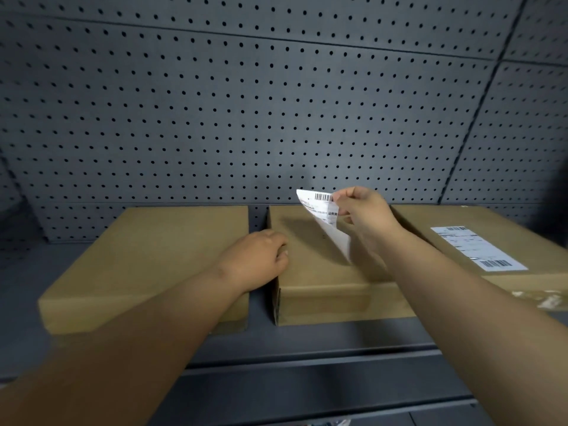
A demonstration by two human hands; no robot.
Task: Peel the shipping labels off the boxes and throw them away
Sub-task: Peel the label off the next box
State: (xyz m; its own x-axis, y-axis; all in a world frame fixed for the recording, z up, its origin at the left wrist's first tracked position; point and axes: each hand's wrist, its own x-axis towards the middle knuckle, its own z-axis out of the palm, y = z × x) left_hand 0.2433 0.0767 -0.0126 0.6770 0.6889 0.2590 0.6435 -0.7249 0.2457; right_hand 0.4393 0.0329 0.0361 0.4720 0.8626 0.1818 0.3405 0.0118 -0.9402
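Just right of the frame's centre, the shipping label stands lifted off the top of the middle cardboard box, its barcoded upper edge curled over and its lower tip apparently attached to the cardboard near the box's middle, though blur there makes the point of attachment hard to read. The right hand pinches the label's top corner between thumb and fingertips, while the left hand rests with curled fingers on the box's left top edge, seemingly bracing it; whether it truly grips the edge cannot be told. To the left sits a bare cardboard box with no label showing on top, and at the right edge a third box carries a flat, untouched label. All three sit on a dark grey shelf backed by a perforated panel. No bin is in view. The likely trouble from here: a sharp or sideways pull could tear the paper at its narrow attached tip, leaving a scrap behind, or strip the cardboard's surface. If the bracing hand slackens, the box may lift or slide with the label instead.
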